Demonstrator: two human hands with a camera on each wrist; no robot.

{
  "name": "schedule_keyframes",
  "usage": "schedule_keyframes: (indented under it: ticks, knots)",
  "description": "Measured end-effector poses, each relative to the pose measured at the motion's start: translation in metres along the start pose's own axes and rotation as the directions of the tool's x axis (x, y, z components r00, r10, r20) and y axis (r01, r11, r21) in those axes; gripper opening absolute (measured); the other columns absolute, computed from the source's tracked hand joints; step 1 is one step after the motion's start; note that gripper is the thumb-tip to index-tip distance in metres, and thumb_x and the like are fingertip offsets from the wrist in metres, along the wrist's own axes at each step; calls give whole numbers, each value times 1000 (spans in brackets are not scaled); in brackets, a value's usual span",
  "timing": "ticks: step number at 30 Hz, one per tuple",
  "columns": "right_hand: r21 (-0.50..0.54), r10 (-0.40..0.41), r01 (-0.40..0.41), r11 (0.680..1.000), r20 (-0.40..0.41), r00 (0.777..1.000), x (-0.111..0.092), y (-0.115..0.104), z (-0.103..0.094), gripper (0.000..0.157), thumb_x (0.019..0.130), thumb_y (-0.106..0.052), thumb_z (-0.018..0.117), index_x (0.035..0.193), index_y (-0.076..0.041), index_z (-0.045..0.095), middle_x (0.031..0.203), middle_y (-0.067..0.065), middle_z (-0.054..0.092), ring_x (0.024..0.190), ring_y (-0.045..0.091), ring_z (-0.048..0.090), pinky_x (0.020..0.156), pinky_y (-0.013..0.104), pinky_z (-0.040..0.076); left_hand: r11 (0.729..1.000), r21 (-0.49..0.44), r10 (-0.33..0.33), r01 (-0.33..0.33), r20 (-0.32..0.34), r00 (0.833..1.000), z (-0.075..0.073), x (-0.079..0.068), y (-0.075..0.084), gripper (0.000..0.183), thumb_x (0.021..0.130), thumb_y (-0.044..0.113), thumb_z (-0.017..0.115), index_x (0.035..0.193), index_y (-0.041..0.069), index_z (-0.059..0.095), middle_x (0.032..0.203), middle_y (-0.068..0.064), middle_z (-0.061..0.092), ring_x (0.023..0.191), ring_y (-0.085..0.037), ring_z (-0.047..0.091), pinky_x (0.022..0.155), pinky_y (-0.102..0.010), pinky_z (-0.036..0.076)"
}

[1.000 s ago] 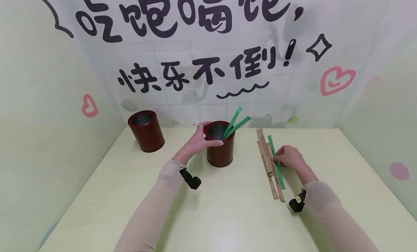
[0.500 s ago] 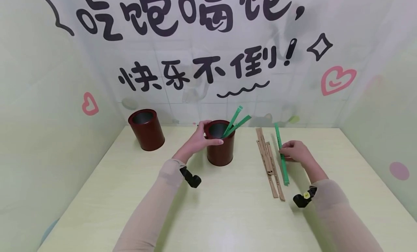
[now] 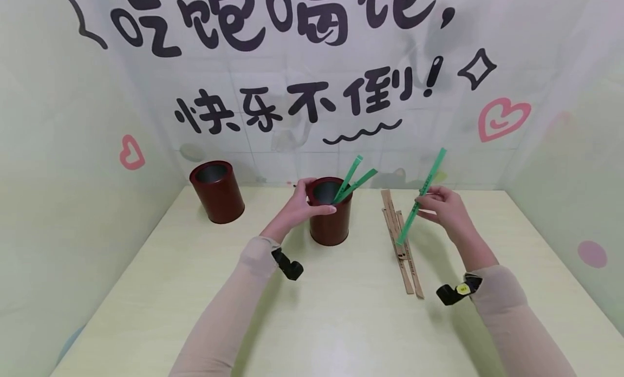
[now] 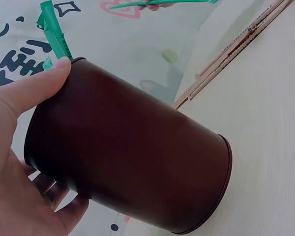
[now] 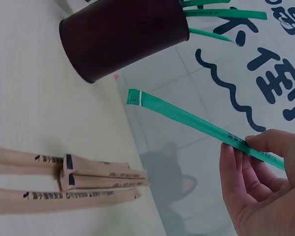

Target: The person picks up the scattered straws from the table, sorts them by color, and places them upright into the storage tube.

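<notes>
My left hand [image 3: 294,210] grips the dark red cylindrical holder [image 3: 330,225] near its rim, thumb [image 4: 49,81] on the near side and fingers behind. Green wrapped sticks [image 3: 349,176] lean out of its open top. With thumb and fingertips, my right hand [image 3: 447,210] pinches a long, thin green wrapped stick [image 5: 182,118] around its middle. It is raised and slanted over the pile of brown wrapped sticks [image 3: 396,231] on the table. What lies inside the wrappers does not show.
A second dark red holder [image 3: 218,195] stands at the back left of the pale table [image 3: 331,312]. Behind the table hangs a white backdrop [image 3: 292,106] with dark lettering. Pale side walls [image 3: 575,166] border the space.
My right hand has slid the green wrapped stick right, away from the brown pile, then lifted it off the table and tilted it. My left hand stays on the holder.
</notes>
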State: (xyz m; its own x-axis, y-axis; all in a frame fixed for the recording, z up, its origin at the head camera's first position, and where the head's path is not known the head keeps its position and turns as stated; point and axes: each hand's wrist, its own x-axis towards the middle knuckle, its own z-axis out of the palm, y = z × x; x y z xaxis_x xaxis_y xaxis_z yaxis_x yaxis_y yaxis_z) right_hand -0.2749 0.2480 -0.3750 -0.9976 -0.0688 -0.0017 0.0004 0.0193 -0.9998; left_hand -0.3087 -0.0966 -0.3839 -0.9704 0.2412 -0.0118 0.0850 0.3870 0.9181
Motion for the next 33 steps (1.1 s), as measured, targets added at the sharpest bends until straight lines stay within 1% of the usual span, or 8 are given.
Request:
schedule_keyframes:
  ticks: [5,13,16,21,24,27,30,33]
  knots:
    - [109,-68,68,992,-5,998,-4,-18,11,21,97,-7,62,110,-2,47,87,-7,67,83,3,70,77,22,60,1000,-11,-4,3,-55,998,10,1,5,95,81,29,82,151,10,21,152,-12,35,141,-29,36,114,-49,41]
    - [155,-149,157,975,-64,987,-3,-55,33,24,94,-7,67,110,-5,50,91,-4,66,83,6,70,76,22,60,1000,2,7,-7,-166,986,27,9,15,94,80,31,83,150,8,23,149,-13,36,138,-29,39,113,-47,42]
    - [178,-184,200,964,-99,978,0,-65,44,25,92,-5,69,108,-5,50,88,-2,64,82,8,69,74,23,60,1000,10,0,2,-211,978,33,12,15,96,79,33,84,150,9,23,149,-12,35,139,-29,39,112,-47,43]
    - [169,-244,267,949,-145,959,11,-73,70,16,91,1,67,99,-5,54,86,0,63,80,9,69,72,24,61,999,46,-10,24,-286,958,42,17,13,99,78,38,84,151,10,23,150,-12,34,139,-28,39,111,-46,44]
    - [90,-275,291,952,-159,948,21,-73,85,13,91,2,65,98,-4,56,87,-1,63,79,8,69,72,23,60,998,57,-11,29,-301,954,44,19,14,102,78,41,84,152,10,20,152,-13,33,140,-29,38,112,-46,43]
    - [-69,-304,297,952,-142,942,28,-69,96,14,91,-1,66,102,0,56,89,-2,62,79,4,68,72,21,60,997,63,-13,33,-298,954,42,18,15,105,78,45,83,154,11,18,154,-13,31,142,-30,37,114,-46,42]
    - [-223,-315,286,932,-111,943,29,-65,102,22,92,-6,67,108,4,55,91,-1,60,77,1,66,71,18,59,1000,25,-12,20,-291,957,37,15,16,106,78,45,83,155,12,18,158,-11,29,144,-30,35,115,-47,40]
    - [-299,-304,268,916,-82,949,27,-61,104,31,93,-11,68,115,5,53,94,0,59,74,2,63,70,18,59,1000,-15,-5,0,-295,956,26,10,16,102,80,42,82,156,12,20,160,-9,30,147,-30,34,116,-47,40]
